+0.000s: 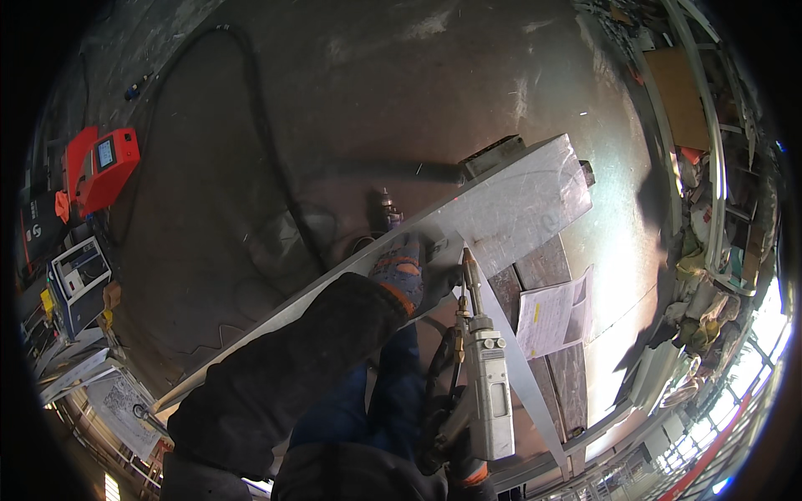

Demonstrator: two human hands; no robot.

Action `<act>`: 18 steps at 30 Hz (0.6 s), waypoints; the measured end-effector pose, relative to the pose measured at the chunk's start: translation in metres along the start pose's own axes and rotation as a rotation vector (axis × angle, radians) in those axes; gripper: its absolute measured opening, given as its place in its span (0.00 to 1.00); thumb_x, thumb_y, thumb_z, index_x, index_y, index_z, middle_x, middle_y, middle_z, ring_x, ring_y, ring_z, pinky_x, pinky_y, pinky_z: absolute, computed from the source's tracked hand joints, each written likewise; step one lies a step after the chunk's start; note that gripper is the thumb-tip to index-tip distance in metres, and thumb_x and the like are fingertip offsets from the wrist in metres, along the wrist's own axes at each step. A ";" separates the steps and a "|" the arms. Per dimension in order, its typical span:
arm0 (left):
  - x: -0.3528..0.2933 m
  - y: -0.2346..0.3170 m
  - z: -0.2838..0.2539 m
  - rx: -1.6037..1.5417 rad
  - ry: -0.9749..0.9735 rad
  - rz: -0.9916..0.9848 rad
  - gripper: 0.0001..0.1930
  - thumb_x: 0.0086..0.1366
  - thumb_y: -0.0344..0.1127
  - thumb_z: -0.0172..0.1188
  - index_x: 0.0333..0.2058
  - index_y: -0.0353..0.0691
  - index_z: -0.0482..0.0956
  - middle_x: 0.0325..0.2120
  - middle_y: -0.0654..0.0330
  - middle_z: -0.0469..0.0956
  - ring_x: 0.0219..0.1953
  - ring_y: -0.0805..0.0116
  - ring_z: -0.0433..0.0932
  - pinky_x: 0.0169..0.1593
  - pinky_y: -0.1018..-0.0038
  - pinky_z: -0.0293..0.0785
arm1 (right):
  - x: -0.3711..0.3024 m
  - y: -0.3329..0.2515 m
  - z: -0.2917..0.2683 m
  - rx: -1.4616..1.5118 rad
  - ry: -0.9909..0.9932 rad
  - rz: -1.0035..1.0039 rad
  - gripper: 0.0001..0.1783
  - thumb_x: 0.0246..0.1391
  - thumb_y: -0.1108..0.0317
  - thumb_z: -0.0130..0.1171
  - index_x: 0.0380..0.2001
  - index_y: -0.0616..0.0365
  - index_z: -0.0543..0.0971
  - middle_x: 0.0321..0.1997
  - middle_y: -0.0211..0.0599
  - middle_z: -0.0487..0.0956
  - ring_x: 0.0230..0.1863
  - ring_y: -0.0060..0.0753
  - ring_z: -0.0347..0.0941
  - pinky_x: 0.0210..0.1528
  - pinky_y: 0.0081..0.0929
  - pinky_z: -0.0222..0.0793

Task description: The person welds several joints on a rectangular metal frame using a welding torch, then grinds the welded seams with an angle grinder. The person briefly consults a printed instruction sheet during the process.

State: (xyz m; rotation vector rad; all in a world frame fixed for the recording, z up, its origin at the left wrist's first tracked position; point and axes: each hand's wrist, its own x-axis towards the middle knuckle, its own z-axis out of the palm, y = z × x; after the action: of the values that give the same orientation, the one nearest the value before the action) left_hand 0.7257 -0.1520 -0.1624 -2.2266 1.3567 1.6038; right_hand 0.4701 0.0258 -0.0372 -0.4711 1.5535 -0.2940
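Note:
A handheld welding gun [487, 380], silvery and boxy with a copper-coloured nozzle, points away from me; its tip meets the joint between two metal pieces. My right hand [447, 430], in a dark glove with an orange cuff, is closed round its grip, mostly hidden behind the body. My left hand [399, 271], in a grey and orange glove, holds the edge of a long metal sheet [522, 204], left of the nozzle. Its fingertips are partly in shadow. A narrow tapering metal strip [516, 359] runs from the joint toward me.
Under the sheet stands a metal support [551, 271] with a paper sheet [551, 316] on it. A black hose [263, 125] loops over the floor. At left are a red machine with a screen [104, 167] and a blue-grey box [81, 271]. Racks and scraps [697, 309] line the right.

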 end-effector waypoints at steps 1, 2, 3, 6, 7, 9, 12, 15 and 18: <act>-0.001 0.001 -0.001 0.000 0.001 0.002 0.41 0.62 0.25 0.55 0.74 0.41 0.50 0.62 0.40 0.69 0.62 0.42 0.70 0.66 0.57 0.67 | 0.000 0.000 0.000 -0.004 0.001 0.004 0.42 0.66 0.34 0.47 0.63 0.64 0.63 0.47 0.54 0.78 0.25 0.32 0.77 0.23 0.24 0.73; -0.002 0.001 -0.001 0.012 -0.015 -0.002 0.42 0.62 0.25 0.55 0.74 0.42 0.49 0.62 0.41 0.69 0.63 0.42 0.70 0.66 0.57 0.67 | 0.000 -0.001 0.001 -0.006 -0.001 0.008 0.42 0.66 0.34 0.47 0.63 0.64 0.63 0.47 0.54 0.78 0.25 0.31 0.77 0.23 0.24 0.73; -0.002 0.002 -0.002 0.023 -0.030 -0.006 0.42 0.62 0.25 0.55 0.74 0.42 0.49 0.62 0.41 0.69 0.63 0.42 0.70 0.66 0.57 0.67 | -0.001 -0.001 0.001 -0.003 -0.001 0.004 0.42 0.66 0.34 0.47 0.63 0.64 0.63 0.47 0.54 0.78 0.25 0.31 0.77 0.23 0.24 0.73; -0.002 0.000 0.000 -0.091 0.055 0.021 0.36 0.62 0.44 0.60 0.66 0.39 0.61 0.60 0.41 0.70 0.63 0.42 0.70 0.65 0.54 0.67 | -0.003 -0.001 0.000 -0.002 -0.002 0.013 0.42 0.66 0.34 0.47 0.63 0.64 0.63 0.47 0.54 0.78 0.25 0.31 0.77 0.24 0.24 0.73; -0.002 -0.001 0.001 -0.138 0.078 0.032 0.35 0.62 0.49 0.61 0.64 0.38 0.65 0.60 0.41 0.71 0.62 0.42 0.71 0.64 0.53 0.68 | -0.003 0.000 0.000 -0.005 -0.003 0.018 0.42 0.66 0.34 0.46 0.63 0.64 0.63 0.47 0.54 0.78 0.25 0.31 0.77 0.24 0.24 0.73; -0.001 -0.004 0.001 -0.219 0.099 0.051 0.35 0.62 0.54 0.63 0.61 0.38 0.68 0.59 0.42 0.72 0.61 0.42 0.72 0.63 0.52 0.69 | -0.005 0.000 -0.001 -0.004 0.002 0.024 0.42 0.66 0.34 0.46 0.63 0.64 0.63 0.47 0.54 0.78 0.25 0.31 0.77 0.24 0.24 0.73; 0.000 -0.006 0.002 -0.144 0.056 0.045 0.36 0.63 0.36 0.57 0.69 0.43 0.58 0.59 0.42 0.71 0.61 0.42 0.72 0.63 0.54 0.69 | -0.009 0.000 -0.003 0.004 0.002 0.024 0.43 0.66 0.33 0.46 0.63 0.64 0.63 0.47 0.54 0.78 0.26 0.31 0.77 0.24 0.24 0.73; -0.001 -0.003 0.001 -0.070 0.028 0.033 0.40 0.63 0.27 0.55 0.74 0.46 0.52 0.59 0.42 0.72 0.60 0.43 0.72 0.64 0.55 0.68 | -0.012 0.000 -0.006 0.006 0.008 0.032 0.43 0.66 0.33 0.46 0.63 0.64 0.63 0.47 0.54 0.78 0.26 0.31 0.77 0.25 0.24 0.73; 0.001 -0.001 0.003 -0.034 0.042 -0.006 0.40 0.63 0.27 0.55 0.74 0.47 0.52 0.59 0.42 0.72 0.60 0.43 0.73 0.64 0.55 0.68 | -0.015 0.000 -0.008 0.012 0.009 0.030 0.43 0.66 0.33 0.45 0.64 0.64 0.63 0.47 0.54 0.78 0.26 0.31 0.77 0.25 0.24 0.73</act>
State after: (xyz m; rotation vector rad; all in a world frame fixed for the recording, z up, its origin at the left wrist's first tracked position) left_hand 0.7241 -0.1504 -0.1652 -2.2943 1.3410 1.5989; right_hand 0.4623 0.0319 -0.0238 -0.4370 1.5651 -0.2820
